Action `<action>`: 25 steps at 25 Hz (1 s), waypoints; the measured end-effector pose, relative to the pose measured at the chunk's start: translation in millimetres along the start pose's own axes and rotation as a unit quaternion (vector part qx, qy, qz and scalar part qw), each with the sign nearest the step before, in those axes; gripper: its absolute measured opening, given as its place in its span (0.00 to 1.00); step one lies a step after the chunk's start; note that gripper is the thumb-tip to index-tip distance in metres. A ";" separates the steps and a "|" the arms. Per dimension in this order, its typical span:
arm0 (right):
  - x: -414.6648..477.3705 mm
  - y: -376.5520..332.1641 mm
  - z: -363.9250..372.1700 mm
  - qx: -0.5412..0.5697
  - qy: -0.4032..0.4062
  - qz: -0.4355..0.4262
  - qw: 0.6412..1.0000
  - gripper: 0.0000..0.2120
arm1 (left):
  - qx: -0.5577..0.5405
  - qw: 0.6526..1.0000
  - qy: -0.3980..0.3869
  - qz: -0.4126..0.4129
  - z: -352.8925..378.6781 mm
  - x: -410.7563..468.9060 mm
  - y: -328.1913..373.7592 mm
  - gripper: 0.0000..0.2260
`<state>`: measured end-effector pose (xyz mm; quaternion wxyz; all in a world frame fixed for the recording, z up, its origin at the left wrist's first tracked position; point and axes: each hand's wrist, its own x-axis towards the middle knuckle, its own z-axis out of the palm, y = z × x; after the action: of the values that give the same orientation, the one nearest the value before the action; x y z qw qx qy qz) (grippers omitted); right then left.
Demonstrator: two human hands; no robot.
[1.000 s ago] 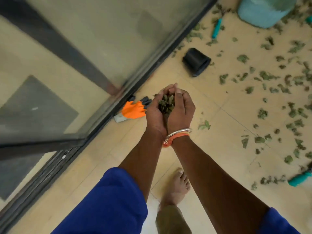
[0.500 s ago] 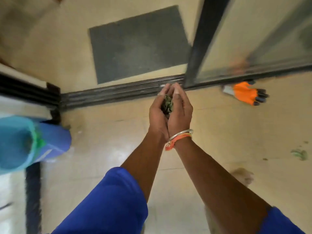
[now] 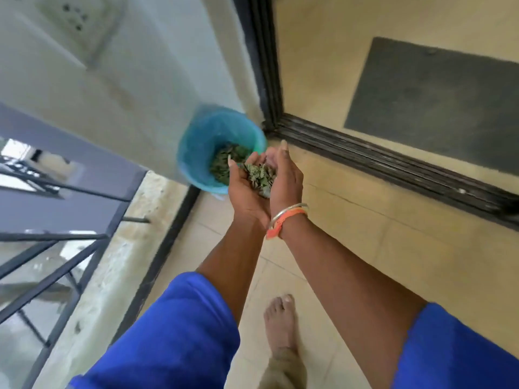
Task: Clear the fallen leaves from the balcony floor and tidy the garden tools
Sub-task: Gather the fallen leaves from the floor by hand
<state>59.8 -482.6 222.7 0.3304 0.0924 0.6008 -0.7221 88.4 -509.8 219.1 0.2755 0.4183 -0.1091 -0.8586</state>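
The step in hand was the carrying of gathered leaves to the bin. The left hand [image 3: 246, 193] and the right hand [image 3: 287, 175] were pressed side by side and made one cup. Their fingers [image 3: 283, 153] were gently bent round a handful of dry green leaves [image 3: 259, 175], and the cup stayed open at the top, so the leaves showed between the palms. How the left fingers lay under the pile I could not tell, because the leaves hid them.

The cupped hands were raised just beside the near rim of the round turquoise plastic bin [image 3: 196, 141], which stood on the beige tiled balcony floor [image 3: 365, 248] in the corner, near the dark metal door track [image 3: 393, 169]. In the bin there was already a layer of similar green leaves [image 3: 222, 164], so I judged that this part of the task was well started. Whether leaves remained elsewhere on the floor could not be seen here, and no garden tool was in view.

The next move, I think, called for bringing the hands a little forward, until they were over the mouth of the bin and not over its edge, and only then parting the palms. The leaves looked light and loose. If the hands opened too early or too high, some could fall outside onto the tiles.
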 end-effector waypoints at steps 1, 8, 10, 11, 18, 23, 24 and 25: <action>4.6 8.2 22.3 -0.011 -0.001 0.023 1.000 0.18 | -0.020 1.000 0.015 0.008 -7.9 11.7 21.4 0.20; 72.8 60.1 123.7 0.089 0.037 0.176 0.980 0.31 | -0.034 0.997 0.064 -0.010 -55.8 110.1 106.1 0.36; 106.1 90.6 132.4 0.060 0.049 0.192 0.978 0.42 | 0.126 0.982 0.126 -0.065 -96.8 159.0 80.0 0.34; 120.8 102.7 132.0 0.050 0.052 0.200 0.977 0.45 | 0.217 0.960 0.109 -0.139 -133.5 177.1 60.7 0.32; 117.6 77.5 128.7 0.050 0.020 0.243 0.968 0.43 | 0.636 0.766 0.024 -0.089 -427.9 38.7 -174.7 0.18; 101.9 67.8 129.7 -0.158 -0.069 0.162 0.972 0.29 | 0.309 0.949 0.063 0.016 -129.5 117.8 56.3 0.26; 99.3 69.6 130.7 -0.210 -0.052 0.118 0.969 0.27 | 0.454 0.889 0.063 -0.009 -119.8 108.9 54.3 0.23; 96.3 66.9 129.1 -0.306 -0.062 0.056 0.948 0.25 | 0.568 0.819 0.073 -0.033 -143.8 98.0 41.3 0.20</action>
<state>59.5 -641.8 151.4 0.4194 -0.0241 0.7649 -0.4884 167.3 -592.9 81.7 -0.0322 0.5652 -0.5429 -0.6204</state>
